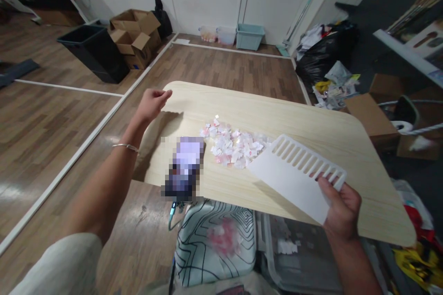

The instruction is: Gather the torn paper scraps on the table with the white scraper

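Over the pale wood-grain tabletop point(311, 117), right of centre: white, flat, slotted, plastic-looking board point(285, 176), one corner at a heap of small white-and-pink paper scraps point(236, 146) | right hand point(342, 207): thumb and fingers clamp its right end, apparently leaving the far corner free | left hand point(154, 103): raised, fingertips pressed together, contents unclear

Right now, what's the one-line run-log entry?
left hand: raised, pinched | right hand: gripping white slotted board | pale scraps: loosely piled on table
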{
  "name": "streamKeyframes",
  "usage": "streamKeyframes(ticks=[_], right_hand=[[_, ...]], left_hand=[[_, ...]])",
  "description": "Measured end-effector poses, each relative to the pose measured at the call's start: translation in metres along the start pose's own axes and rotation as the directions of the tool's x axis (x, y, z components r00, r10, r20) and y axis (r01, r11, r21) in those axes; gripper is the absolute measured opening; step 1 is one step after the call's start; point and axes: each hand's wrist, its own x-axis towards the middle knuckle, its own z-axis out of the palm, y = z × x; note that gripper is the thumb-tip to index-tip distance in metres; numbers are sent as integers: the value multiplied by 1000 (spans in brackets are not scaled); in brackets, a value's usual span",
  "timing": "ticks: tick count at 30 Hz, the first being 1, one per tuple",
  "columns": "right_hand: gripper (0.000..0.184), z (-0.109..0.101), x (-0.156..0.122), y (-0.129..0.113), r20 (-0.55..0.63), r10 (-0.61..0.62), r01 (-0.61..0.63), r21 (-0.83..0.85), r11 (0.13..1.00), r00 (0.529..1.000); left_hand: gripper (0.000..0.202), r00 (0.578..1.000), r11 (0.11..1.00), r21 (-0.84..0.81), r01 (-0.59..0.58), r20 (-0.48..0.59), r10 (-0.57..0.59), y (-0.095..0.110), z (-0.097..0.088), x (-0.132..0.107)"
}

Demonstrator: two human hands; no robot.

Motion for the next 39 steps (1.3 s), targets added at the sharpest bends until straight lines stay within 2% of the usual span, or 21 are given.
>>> streamKeyframes(ticks=[3,6,11,15,17,22,26,29,31,34,39], right_hand=[[39,16,8,-8,1,-46,46,18,999,999],[35,31,6,-7,36,-54,53,30,998,998],[36,38,-2,3,74,-34,32,16,999,997],[36,36,-8,2,45,-33,32,17,999,998],[35,34,-10,-1,0,-53,53,26,998,999],[44,25,-11,-6,-105,-100,102,15,995,989],[53,8,-10,-2,-116,-128,127,-15,992,985],[57,-8,-10,1,-118,-140,135,-45,990,983],[61,-18,-11,3,-144,-107,100,-52,994,984],[63,-29,-12,8,-171,-76,69,-47,997,982],[60,-36,-13,21,-251,-145,146,-15,989,957]], left_hand=[[49,999,992,-120,48,1,-48,6,17,23],[47,997,983,-173,61,-41,-69,2,26,32],[49,997,989,-135,55,-39,-61,-6,28,24],[53,998,999,-16,44,42,-43,-4,28,12],[57,999,999,47,15,36,-17,-2,29,8],[54,997,989,139,-44,-54,52,-2,30,7],[45,990,986,164,-5,-137,28,-6,28,7],[43,989,990,138,-8,-143,28,-6,28,7],[45,991,993,117,-15,-133,30,-5,29,6],[49,981,991,132,-31,-187,55,-2,30,5],[56,973,991,125,-47,-219,74,2,32,2]])
